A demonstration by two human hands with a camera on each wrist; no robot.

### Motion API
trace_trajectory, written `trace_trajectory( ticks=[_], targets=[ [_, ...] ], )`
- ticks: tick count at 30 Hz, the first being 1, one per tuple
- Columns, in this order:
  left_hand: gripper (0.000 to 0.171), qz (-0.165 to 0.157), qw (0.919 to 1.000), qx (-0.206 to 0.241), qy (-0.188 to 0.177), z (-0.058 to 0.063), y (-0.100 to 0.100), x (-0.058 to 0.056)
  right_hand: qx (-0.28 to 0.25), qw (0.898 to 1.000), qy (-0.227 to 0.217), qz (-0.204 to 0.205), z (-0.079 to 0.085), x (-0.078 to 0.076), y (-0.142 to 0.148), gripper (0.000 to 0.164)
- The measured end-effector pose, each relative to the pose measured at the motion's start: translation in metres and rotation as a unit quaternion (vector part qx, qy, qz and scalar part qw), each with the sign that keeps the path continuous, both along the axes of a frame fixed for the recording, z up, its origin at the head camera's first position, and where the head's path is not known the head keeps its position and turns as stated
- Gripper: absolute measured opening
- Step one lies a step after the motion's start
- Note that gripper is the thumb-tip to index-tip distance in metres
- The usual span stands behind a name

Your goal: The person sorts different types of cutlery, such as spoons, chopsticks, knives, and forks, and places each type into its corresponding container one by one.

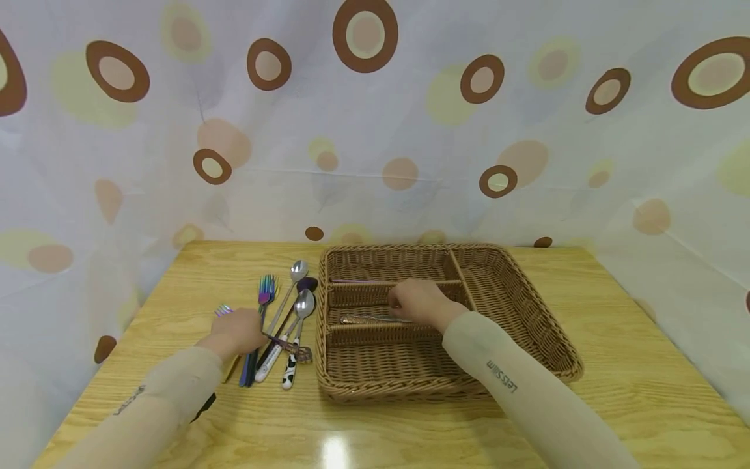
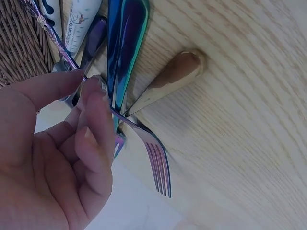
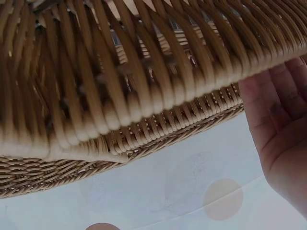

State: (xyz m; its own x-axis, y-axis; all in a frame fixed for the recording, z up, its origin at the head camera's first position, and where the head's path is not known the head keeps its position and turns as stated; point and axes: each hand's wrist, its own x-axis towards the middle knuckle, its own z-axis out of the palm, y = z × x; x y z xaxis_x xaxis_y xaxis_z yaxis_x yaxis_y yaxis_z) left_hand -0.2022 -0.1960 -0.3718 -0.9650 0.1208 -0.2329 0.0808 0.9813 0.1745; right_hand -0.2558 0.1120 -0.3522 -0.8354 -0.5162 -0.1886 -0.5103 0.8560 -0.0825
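Observation:
My left hand (image 1: 237,331) pinches a purple iridescent fork (image 2: 156,155) between thumb and fingers, above the loose cutlery; its ornate handle points toward the basket. Below it lie iridescent forks (image 1: 267,290), a gold-handled piece (image 2: 177,74) and several spoons (image 1: 305,303), one with a black-and-white handle (image 1: 289,372). My right hand (image 1: 422,303) reaches down into the middle left compartment of the wicker basket (image 1: 410,389). Ornate-handled cutlery (image 1: 357,319) lies there beside it. The divider and basket wall hide the right fingertips, so whether they hold anything cannot be told.
Wicker dividers (image 1: 398,284) split the basket's left side into three compartments, with a long one (image 1: 510,299) at the right. A thin purple utensil (image 1: 354,281) shows in the back compartment. A patterned cloth (image 1: 375,130) hangs behind the wooden table (image 1: 281,430).

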Motion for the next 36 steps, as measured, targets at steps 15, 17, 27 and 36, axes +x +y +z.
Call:
trace_trajectory(
  ticks=[15, 17, 27, 36],
  targets=[
    [0.006, -0.038, 0.9981, -0.012, 0.046, -0.007, 0.006, -0.001, 0.004, 0.999, 0.026, 0.019, -0.002, 0.004, 0.002, 0.013],
    [0.007, -0.045, 0.9978, -0.012, 0.047, -0.008, 0.006, -0.001, 0.004, 0.999, 0.028, 0.020, -0.003, 0.004, 0.002, 0.013],
    [0.022, 0.025, 0.9971, 0.046, 0.055, -0.022, 0.014, -0.006, -0.001, 0.999, 0.027, 0.020, -0.002, 0.006, 0.003, 0.012],
    [0.016, 0.081, 0.9910, 0.091, 0.056, -0.019, 0.024, -0.004, 0.000, 0.999, 0.031, 0.020, -0.002, 0.006, 0.003, 0.013]
  ],
)
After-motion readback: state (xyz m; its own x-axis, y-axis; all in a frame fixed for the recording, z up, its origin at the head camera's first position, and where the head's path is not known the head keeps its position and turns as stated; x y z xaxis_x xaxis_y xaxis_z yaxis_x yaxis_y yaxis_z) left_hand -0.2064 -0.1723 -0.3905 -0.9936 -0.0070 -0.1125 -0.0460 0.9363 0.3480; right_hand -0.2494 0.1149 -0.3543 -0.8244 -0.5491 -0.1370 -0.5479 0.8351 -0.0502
